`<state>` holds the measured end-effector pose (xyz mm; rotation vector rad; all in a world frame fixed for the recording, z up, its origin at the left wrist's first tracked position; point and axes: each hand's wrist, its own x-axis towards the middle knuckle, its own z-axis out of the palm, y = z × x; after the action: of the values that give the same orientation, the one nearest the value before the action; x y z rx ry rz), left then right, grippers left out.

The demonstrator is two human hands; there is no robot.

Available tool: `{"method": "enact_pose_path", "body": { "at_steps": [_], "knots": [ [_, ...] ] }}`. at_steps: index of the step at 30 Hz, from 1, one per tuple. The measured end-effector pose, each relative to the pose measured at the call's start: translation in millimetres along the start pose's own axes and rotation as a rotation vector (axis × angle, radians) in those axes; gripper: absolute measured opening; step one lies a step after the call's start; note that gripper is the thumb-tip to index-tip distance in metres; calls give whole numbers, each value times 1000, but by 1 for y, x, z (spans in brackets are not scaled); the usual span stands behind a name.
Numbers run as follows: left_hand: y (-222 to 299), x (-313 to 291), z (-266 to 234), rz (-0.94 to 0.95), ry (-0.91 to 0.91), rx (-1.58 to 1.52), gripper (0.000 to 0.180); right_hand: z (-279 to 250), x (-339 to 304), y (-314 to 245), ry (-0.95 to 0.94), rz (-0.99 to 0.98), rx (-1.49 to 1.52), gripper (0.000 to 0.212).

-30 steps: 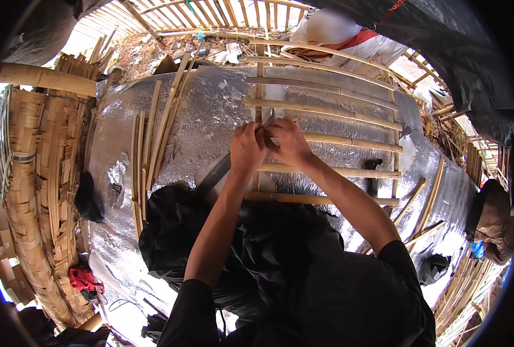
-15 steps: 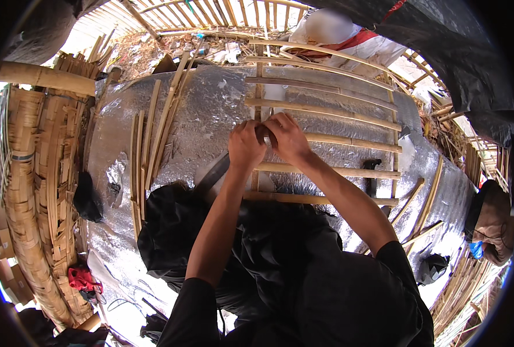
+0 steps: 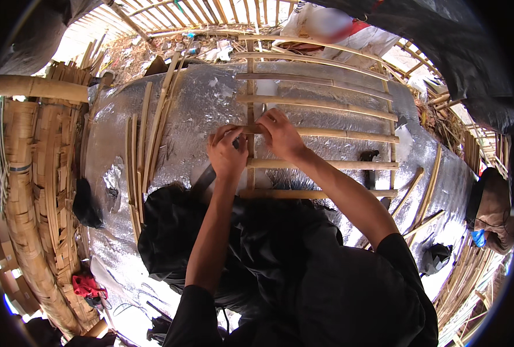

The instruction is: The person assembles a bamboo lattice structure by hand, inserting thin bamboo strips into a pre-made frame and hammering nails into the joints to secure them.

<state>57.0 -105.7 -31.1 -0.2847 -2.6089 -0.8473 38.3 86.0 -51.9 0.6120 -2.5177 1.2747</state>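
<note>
Bamboo lattice (image 3: 320, 104) lies flat on a silver foil sheet (image 3: 205, 110) in front of me, its long horizontal slats crossed by an upright slat (image 3: 249, 87), and in the head view I see both of my hands meeting where that upright crosses one of the middle slats. My left hand (image 3: 227, 153) is curled, fingers bent down onto the crossing; something thin seems pinched in it, but I cannot tell what. My right hand (image 3: 280, 134) sits just beside it, touching the same joint, fingers clenched over the slat so that its grip closes on the bamboo itself. A loose bundle of bamboo strips (image 3: 147, 139) rests on the foil to my left, well apart from the hands. Farther left stands a stack of woven bamboo panels (image 3: 31, 191), with a red tool (image 3: 86, 286) near its foot. A dark tool (image 3: 368, 157) lies on the foil between the lower slats to my right.
</note>
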Motion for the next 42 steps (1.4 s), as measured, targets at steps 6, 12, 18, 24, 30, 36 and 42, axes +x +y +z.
{"method": "enact_pose_path", "body": {
  "at_steps": [6, 12, 18, 24, 30, 36, 42],
  "knots": [
    [13, -4, 5, -82, 74, 88, 16, -7, 10, -6, 104, 171, 194, 11],
    [16, -9, 12, -99, 142, 111, 20, -8, 16, 3, 63, 280, 251, 12],
    [17, -11, 16, -154, 133, 43, 17, -4, 24, -4, -12, 291, 305, 12],
    [16, -13, 14, -129, 106, 44, 22, -8, 24, -12, -55, 349, 317, 16],
    [21, -16, 13, -177, 77, 20, 24, -7, 18, -4, -87, 226, 288, 19],
    [27, -12, 9, -137, 115, 82, 25, -13, 23, -15, -78, 196, 219, 16],
    [29, -9, 12, -154, 137, 109, 24, -17, 25, -21, -147, 85, 66, 15]
  ]
}}
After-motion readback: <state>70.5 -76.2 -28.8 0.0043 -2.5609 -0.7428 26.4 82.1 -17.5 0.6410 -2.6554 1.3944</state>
